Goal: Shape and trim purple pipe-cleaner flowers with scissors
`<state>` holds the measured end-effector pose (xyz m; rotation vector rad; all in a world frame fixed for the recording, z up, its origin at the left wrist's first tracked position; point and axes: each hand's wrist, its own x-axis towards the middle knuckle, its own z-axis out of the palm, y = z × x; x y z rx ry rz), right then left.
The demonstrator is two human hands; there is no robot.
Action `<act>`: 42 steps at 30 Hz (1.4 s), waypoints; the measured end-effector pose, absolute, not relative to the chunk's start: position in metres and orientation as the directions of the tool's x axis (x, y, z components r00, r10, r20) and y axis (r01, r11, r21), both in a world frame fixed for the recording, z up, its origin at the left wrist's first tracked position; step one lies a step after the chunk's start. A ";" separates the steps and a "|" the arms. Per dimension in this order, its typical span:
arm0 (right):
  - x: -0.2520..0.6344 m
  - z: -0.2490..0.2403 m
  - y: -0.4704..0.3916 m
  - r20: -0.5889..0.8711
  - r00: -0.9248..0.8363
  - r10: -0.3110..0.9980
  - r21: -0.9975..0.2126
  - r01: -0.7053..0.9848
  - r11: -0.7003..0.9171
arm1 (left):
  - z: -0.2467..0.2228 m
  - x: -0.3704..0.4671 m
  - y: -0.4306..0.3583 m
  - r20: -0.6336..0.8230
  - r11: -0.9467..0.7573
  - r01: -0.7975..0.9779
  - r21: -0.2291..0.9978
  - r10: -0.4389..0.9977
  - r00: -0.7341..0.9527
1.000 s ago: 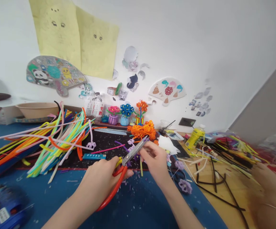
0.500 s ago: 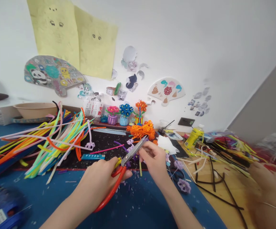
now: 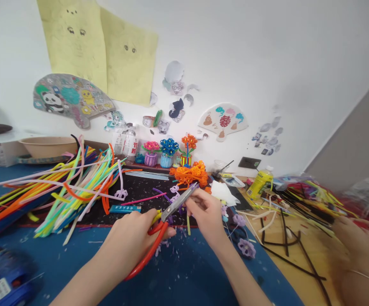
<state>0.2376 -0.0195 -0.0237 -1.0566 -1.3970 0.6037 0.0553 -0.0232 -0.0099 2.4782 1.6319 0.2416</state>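
My left hand [image 3: 136,233] is closed round the scissors [image 3: 180,201], whose red handle loops down below the palm. A bit of yellow [image 3: 156,216] shows by its thumb. The blades point up and right, their tips nearly together at my right hand [image 3: 205,212]. Those fingers are pinched on a small purple pipe cleaner piece [image 3: 195,185] at the blade tips; most of it is hidden. Below and behind the blades lie purple pipe cleaner flowers, partly covered by my hands. Another purple flower [image 3: 246,248] rests right of my right wrist.
Many coloured pipe cleaners [image 3: 76,187] are heaped at left. Orange pipe cleaner flowers [image 3: 189,173] and small potted ones [image 3: 169,148] stand behind. A yellow bottle [image 3: 260,182] is at right, near another person's hands [image 3: 353,238]. A blue device [image 3: 4,280] sits front left.
The purple piece shows a little more at the scissor tips. Both hands stay almost where they were; the view has shifted very slightly.
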 end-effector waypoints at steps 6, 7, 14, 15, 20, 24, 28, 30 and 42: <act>0.238 -0.022 -0.020 0.495 0.123 0.860 -0.851 0.269 0.452 | -0.011 0.055 -0.021 0.059 -0.395 0.895 0.205 0.918 0.392; 0.238 -0.022 -0.020 0.496 0.120 0.860 -0.850 0.270 0.453 | -0.011 0.055 -0.021 0.063 -0.395 0.898 0.195 0.919 0.390; 0.240 -0.022 -0.020 0.502 0.103 0.859 -0.840 0.292 0.456 | -0.008 0.055 -0.025 0.074 -0.377 0.919 0.118 0.926 0.371; 0.240 -0.022 -0.020 0.504 0.100 0.858 -0.837 0.300 0.457 | -0.008 0.055 -0.026 0.078 -0.379 0.918 0.113 0.925 0.372; 0.241 -0.021 -0.020 0.507 0.092 0.857 -0.830 0.320 0.457 | -0.008 0.056 -0.025 0.096 -0.377 0.920 0.106 0.925 0.368; 0.242 -0.021 -0.019 0.488 0.091 0.868 -0.847 0.292 0.445 | -0.009 0.056 -0.025 0.098 -0.369 0.923 0.108 0.928 0.360; 0.243 -0.023 -0.016 0.470 0.103 0.877 -0.872 0.206 0.443 | -0.009 0.055 -0.021 0.082 -0.346 0.911 0.223 0.938 0.336; 0.244 -0.025 -0.014 0.459 0.114 0.881 -0.885 0.150 0.442 | -0.008 0.054 -0.020 0.088 -0.305 0.901 0.310 0.952 0.293; 0.239 -0.019 -0.021 0.360 -0.027 0.932 -0.932 0.035 0.361 | -0.010 0.056 -0.019 0.166 -0.300 0.648 0.700 0.951 0.261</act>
